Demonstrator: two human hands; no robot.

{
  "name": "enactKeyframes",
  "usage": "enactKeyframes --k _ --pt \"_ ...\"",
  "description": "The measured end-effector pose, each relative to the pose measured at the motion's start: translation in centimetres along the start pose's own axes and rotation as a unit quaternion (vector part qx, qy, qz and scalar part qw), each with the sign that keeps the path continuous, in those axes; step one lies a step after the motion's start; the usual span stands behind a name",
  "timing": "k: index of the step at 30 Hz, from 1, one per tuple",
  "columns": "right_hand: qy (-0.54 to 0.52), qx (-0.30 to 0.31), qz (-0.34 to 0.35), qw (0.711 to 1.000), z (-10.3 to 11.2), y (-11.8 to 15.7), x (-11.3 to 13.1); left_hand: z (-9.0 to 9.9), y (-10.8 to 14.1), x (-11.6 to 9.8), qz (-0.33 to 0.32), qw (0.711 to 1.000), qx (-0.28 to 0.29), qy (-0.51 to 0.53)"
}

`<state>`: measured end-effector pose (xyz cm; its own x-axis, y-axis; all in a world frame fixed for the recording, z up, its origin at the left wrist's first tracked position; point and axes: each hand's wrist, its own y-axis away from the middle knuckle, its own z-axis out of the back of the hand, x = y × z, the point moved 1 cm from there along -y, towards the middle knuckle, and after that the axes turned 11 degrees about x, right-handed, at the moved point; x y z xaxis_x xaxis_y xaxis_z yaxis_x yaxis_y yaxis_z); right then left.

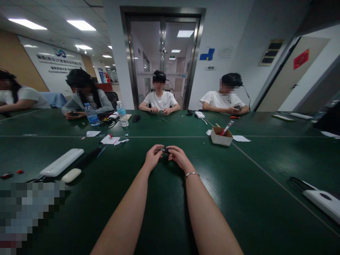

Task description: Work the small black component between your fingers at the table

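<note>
Just above the green table, both my hands are brought close together on a small black object with a silvery end (165, 151). Its exact kind is too small to make out. My left hand (153, 156) has its fingertips at the silvery end on the left. The black end on the right sits between the thumb and fingers of my right hand (180, 157), which wears a silver bracelet (191, 174) at the wrist. Fingers partly cover the object.
A small open box (222, 139) with a tool in it stands ahead right. White power strips (63, 163) (322, 202) lie at both sides. Bottles (122, 115), paper scraps (110, 139) and a white oval case (71, 175) are leftward. Several people sit across the green table (164, 212).
</note>
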<state>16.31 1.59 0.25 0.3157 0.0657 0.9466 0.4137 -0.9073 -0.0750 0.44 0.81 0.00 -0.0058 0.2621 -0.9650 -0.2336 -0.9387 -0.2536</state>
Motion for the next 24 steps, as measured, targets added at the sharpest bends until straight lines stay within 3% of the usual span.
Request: enactKeyframes --k 24 --pt "-0.004 -0.006 0.005 1.0 0.0 -0.06 -0.1 0.21 -0.28 0.87 0.028 0.999 -0.014 -0.032"
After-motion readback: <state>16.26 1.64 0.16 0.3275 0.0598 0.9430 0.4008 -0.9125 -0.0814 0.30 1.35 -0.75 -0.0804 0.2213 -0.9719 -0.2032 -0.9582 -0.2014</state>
